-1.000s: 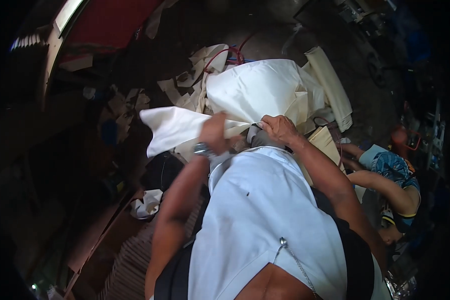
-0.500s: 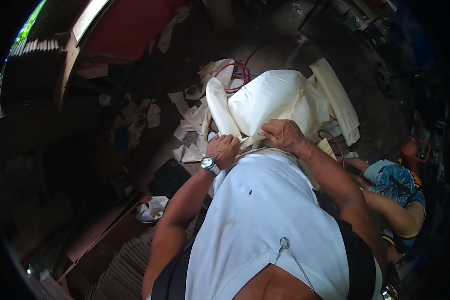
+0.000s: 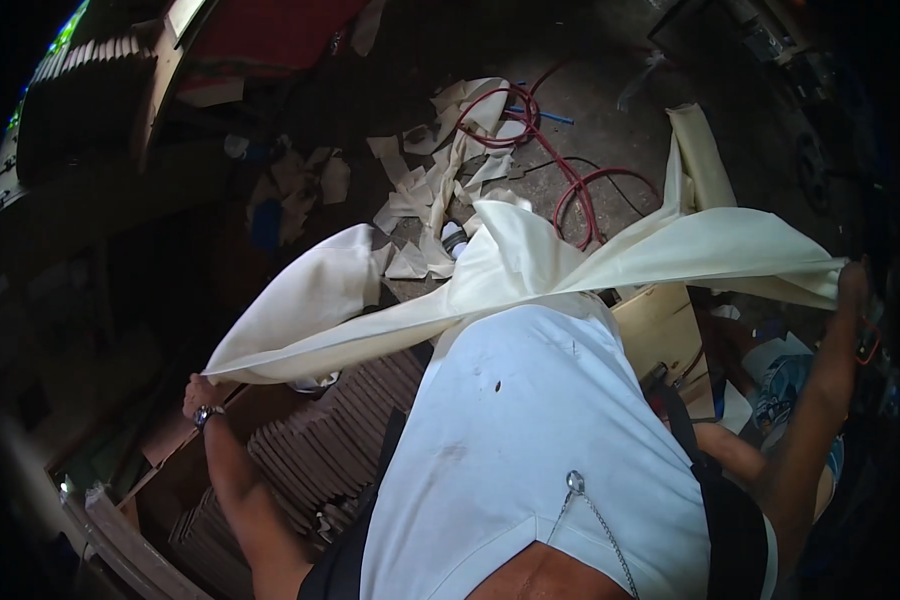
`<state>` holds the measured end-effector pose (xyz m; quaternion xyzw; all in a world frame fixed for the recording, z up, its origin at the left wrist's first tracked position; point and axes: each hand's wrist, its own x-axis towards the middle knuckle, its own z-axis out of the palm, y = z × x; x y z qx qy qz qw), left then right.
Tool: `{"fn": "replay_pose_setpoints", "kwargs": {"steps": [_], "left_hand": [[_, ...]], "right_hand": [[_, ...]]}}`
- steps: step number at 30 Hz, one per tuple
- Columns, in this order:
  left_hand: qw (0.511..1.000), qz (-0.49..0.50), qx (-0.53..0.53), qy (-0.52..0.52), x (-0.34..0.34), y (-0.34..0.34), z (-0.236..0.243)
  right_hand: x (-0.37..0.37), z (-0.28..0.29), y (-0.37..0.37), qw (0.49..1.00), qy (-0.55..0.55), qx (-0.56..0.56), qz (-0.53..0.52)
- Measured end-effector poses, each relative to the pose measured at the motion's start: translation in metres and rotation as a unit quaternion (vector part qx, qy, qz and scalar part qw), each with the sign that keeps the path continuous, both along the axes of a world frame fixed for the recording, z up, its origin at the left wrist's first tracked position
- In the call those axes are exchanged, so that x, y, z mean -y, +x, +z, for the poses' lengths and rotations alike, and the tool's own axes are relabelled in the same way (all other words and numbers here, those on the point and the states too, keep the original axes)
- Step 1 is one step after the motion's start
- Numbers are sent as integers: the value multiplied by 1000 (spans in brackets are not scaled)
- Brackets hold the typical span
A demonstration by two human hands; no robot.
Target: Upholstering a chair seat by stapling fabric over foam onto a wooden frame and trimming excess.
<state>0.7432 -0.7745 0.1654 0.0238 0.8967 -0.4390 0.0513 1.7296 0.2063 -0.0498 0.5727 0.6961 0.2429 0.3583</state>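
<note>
A wide sheet of cream fabric [image 3: 515, 255] is stretched across in front of my white top, its near edge pulled out to both sides. At the far left, my left hand [image 3: 200, 395], with a watch on the wrist, is closed on one end of that edge. Far out on the right, my right hand [image 3: 851, 285] pinches the other end; its fingers are dim there. The fabric billows loosely beyond the edge and hides part of the floor. Behind it on the right, a rolled or folded length of cream material [image 3: 705, 165] seems to join it.
Cream scraps [image 3: 407, 195] and a coiled red hose [image 3: 582, 190] lie on the floor ahead. A stack of brown sheets [image 3: 320, 420] stands at my left. On the right are a tan board [image 3: 660, 330] and another person in blue patterned clothing [image 3: 782, 388], close to my right arm.
My hands have moved from close together in front of me to far apart, left and right. The bunched cream fabric is now spread wide between them, uncovering more of the red hose.
</note>
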Motion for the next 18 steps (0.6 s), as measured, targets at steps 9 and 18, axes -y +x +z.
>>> {"fn": "replay_pose_setpoints", "kwargs": {"steps": [9,18], "left_hand": [[900,-309,-287,107,-79,-12,124],[889,-366,-274,-18,-136,14,196]], "right_hand": [[297,-71,-418,755,-280,-592,-8],[492,-84,-628,600,-431,-569,361]]}}
